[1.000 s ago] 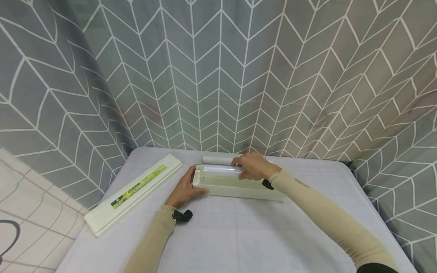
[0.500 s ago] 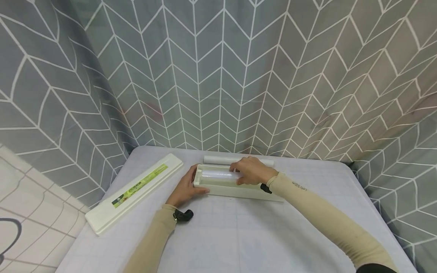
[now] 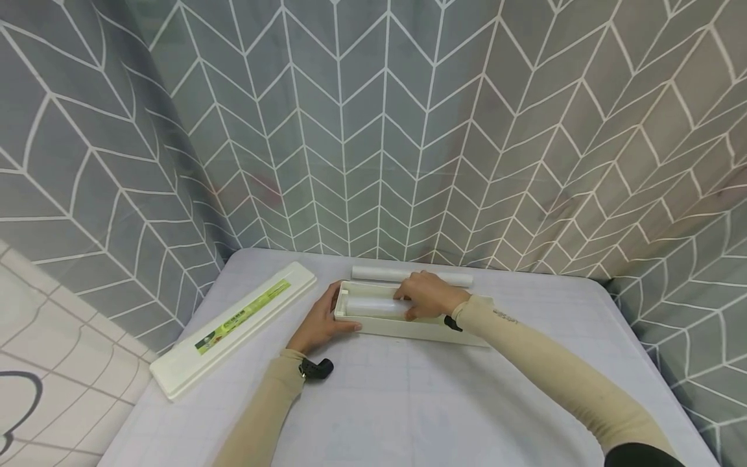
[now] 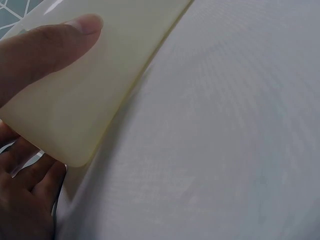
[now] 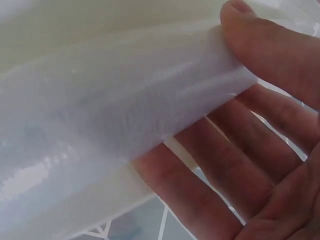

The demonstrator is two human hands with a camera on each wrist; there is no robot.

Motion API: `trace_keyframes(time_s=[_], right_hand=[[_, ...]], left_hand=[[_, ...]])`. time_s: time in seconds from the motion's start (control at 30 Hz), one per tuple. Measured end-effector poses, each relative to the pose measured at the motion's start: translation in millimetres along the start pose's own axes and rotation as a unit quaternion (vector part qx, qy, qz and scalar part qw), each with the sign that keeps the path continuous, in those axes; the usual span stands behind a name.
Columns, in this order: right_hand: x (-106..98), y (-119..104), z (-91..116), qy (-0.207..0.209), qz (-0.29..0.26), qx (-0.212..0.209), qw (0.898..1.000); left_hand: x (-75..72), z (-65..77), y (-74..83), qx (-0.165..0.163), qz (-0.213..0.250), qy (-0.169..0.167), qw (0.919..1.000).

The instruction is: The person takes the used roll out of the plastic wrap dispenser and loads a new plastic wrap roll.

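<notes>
While left hand (image 3: 321, 324) is gripping box (image 3: 408, 328) by end, presumably bracing it, I'm watching right hand (image 3: 433, 295) holding translucent roll (image 3: 373, 305) inside; labelled lid (image 3: 192, 370) lying left of left hand.

Bare left hand (image 3: 318, 324) and right hand (image 3: 430, 295), snug beige left sleeve (image 3: 259, 405), matching right sleeve (image 3: 554, 363) with dark lettering (image 3: 505, 316) near the wrist and black fabric (image 3: 642, 455) at its upper end, rounded black left wrist device (image 3: 317, 370), black right wrist device (image 3: 452, 323)

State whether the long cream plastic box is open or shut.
Open: the cream box shows its interior and a glossy translucent film roll, while the long white green-labelled plastic lid lies apart.
</notes>
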State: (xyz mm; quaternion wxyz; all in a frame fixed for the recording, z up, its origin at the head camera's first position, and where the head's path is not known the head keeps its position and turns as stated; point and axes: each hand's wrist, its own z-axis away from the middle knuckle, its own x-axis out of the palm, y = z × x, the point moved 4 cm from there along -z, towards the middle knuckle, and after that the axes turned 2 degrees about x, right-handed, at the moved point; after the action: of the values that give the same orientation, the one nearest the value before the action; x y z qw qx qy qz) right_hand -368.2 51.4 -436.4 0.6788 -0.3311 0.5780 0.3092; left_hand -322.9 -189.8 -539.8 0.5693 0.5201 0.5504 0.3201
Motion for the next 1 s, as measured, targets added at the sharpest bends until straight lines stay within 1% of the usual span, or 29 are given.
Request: trace_keyframes(time_s=[0.1,0.3,0.53,0.73,1.0], right_hand=[[5,2,-2,-0.007,-0.004,0.007,1.0],[9,5,-4,0.001,-0.013,-0.007,1.0],[13,7,-4,-0.009,-0.033,-0.009,0.999],[15,10,-5,-0.001,-0.033,-0.017,0.999],[18,12,-6,-0.002,-0.032,-0.019,0.999]], left_hand=[[0.9,0.0,1.0,0.0,0.0,-0.002,1.0],[1.3,0.1,2.0,0.001,-0.008,0.004,1.0],[1.9,0.6,1.6,0.0,-0.004,-0.001,1.0],[1.7,0.6,1.8,-0.005,-0.009,0.0,0.9999],[1.6,0.5,0.5,-0.004,-0.004,-0.002,1.0]])
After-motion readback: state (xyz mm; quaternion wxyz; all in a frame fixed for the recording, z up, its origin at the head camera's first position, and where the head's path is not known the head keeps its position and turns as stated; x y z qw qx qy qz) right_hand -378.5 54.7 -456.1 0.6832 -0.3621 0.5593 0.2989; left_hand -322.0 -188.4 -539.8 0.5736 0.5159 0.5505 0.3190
